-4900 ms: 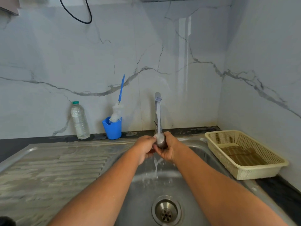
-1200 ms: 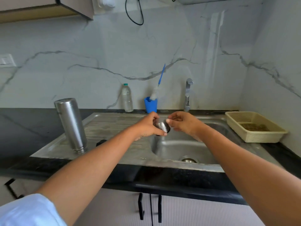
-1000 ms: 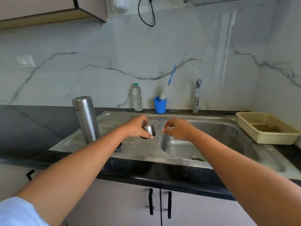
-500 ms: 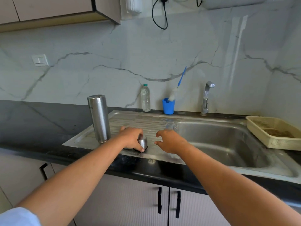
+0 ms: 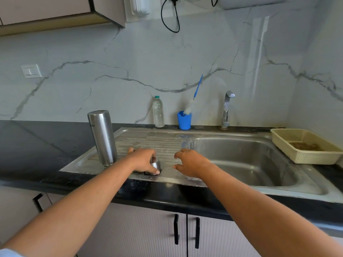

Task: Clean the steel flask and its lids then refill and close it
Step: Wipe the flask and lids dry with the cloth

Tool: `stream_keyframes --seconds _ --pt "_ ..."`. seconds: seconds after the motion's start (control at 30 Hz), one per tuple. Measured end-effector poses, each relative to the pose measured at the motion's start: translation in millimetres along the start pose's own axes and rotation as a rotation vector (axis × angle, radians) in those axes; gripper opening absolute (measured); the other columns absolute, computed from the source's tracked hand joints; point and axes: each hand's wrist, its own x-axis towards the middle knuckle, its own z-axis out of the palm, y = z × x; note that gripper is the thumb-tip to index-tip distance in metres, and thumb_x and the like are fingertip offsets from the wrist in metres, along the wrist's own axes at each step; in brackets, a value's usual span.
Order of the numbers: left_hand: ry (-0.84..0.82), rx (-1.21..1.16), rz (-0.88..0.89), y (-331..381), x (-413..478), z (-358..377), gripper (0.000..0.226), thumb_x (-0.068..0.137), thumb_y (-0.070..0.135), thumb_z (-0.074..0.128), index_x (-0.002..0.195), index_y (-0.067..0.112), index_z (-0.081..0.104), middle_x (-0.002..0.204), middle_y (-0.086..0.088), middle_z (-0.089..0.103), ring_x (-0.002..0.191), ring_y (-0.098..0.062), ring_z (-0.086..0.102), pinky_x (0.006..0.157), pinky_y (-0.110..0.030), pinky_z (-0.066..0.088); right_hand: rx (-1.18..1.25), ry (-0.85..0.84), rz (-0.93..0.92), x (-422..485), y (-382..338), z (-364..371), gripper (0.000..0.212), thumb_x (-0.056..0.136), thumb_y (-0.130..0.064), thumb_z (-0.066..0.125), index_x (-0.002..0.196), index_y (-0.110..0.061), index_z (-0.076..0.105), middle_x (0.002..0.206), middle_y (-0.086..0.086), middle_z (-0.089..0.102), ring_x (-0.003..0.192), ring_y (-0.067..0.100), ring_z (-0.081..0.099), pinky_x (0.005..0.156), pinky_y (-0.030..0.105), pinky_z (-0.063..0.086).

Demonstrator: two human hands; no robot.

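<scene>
Your left hand (image 5: 143,160) grips the lid (image 5: 156,165), right hand (image 5: 189,164) relaxed; a careless nudge could topple the flask (image 5: 103,138) just beside.

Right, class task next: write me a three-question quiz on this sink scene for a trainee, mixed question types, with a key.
1. True or false: the steel flask stands on the drainboard.
2. Which hand grips the steel lid? A) left hand B) the other C) neither
3. What holds the blue-handled brush?
Key: 1 true; 2 A; 3 the blue cup.
</scene>
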Motion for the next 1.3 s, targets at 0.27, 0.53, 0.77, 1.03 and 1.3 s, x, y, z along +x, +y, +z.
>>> stream_keyframes --seconds 0.27,0.53,0.77,1.03,1.3 --pt "0.210 -0.134 0.106 86 24 -8 0.064 0.089 0.062 0.069 0.141 0.029 0.053 0.148 0.006 0.055 0.136 -0.020 0.050 0.109 -0.044 0.032 -0.036 0.034 0.179 -12 40 -22 0.035 0.101 -0.039 0.054 0.130 -0.020 0.061 0.130 0.007 0.061 0.112 0.027 0.062 0.095 0.045 0.055" --pt "0.254 -0.213 0.273 234 67 14 0.059 0.096 0.049 0.068 0.145 0.021 0.050 0.149 -0.003 0.053 0.139 -0.025 0.048 0.113 -0.047 0.040 -0.153 0.269 0.471 -53 154 -73 0.032 0.096 -0.021 0.053 0.126 -0.016 0.062 0.124 0.011 0.059 0.116 0.034 0.059 0.092 0.046 0.052" --pt "0.056 -0.491 0.529 338 109 24 0.082 0.096 0.035 0.073 0.162 0.016 0.028 0.167 -0.007 0.033 0.152 -0.024 0.035 0.123 -0.040 0.033 -0.074 0.274 0.789 -91 297 -125 0.026 0.097 -0.010 0.052 0.116 -0.004 0.068 0.119 0.019 0.069 0.108 0.035 0.066 0.086 0.038 0.052" --pt "0.034 -0.477 0.653 409 139 26 0.091 0.093 0.021 0.076 0.164 0.016 0.020 0.167 -0.008 0.030 0.153 -0.026 0.032 0.123 -0.036 0.030 -0.112 -0.124 0.746 -94 366 -117 0.046 0.091 -0.049 0.068 0.128 -0.021 0.070 0.127 0.004 0.068 0.112 0.024 0.063 0.100 0.039 0.051" --pt "0.061 -0.459 0.682 414 148 31 0.080 0.093 0.020 0.075 0.161 0.016 0.031 0.165 -0.002 0.032 0.149 -0.021 0.036 0.119 -0.031 0.031 -0.122 -0.164 0.738 -75 386 -100 0.037 0.092 -0.048 0.065 0.117 -0.021 0.074 0.117 0.004 0.072 0.105 0.025 0.066 0.097 0.039 0.053"
